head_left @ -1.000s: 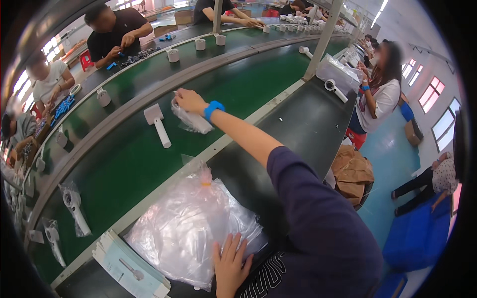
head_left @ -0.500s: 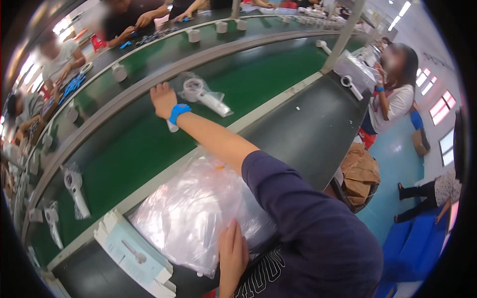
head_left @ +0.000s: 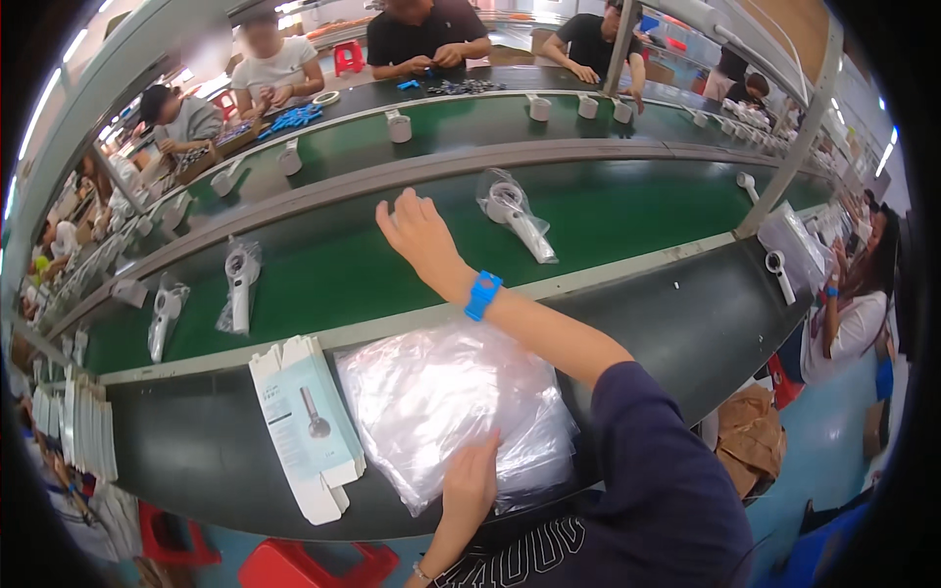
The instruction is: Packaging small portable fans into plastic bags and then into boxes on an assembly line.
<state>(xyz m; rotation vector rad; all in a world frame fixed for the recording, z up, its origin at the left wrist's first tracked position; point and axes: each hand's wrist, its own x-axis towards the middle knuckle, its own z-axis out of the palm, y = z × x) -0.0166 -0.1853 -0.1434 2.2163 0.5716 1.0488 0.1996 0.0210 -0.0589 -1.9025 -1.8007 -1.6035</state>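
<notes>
The pile of clear plastic bags [head_left: 421, 392] lay at the near edge of the dark surface [head_left: 637, 333], with the left hand [head_left: 470, 480] on its lower part, fingers close together and partly bent; whether they pinched a bag, I could not tell. The right hand [head_left: 421, 235] was stretched out over the green belt [head_left: 333, 284], its fingers partly spread, the palm turned down and hidden, so I could not tell whether it had hold of anything. A blue wristband [head_left: 481, 294] circled that wrist. Just right of this hand lay a bagged white device [head_left: 534, 239] with a round head, and well to its left two more bagged devices [head_left: 239, 286]. Beside the bags, on their left, were flat teal-and-white cartons [head_left: 312, 412]. Farther right, a bare white device [head_left: 781, 278] rested on the surface. Beyond the belt, white cup-shaped parts [head_left: 399, 127] stood in a row, and across from them seated co-workers [head_left: 427, 39] handled small pieces, near a heap of blue parts [head_left: 292, 119]
</notes>
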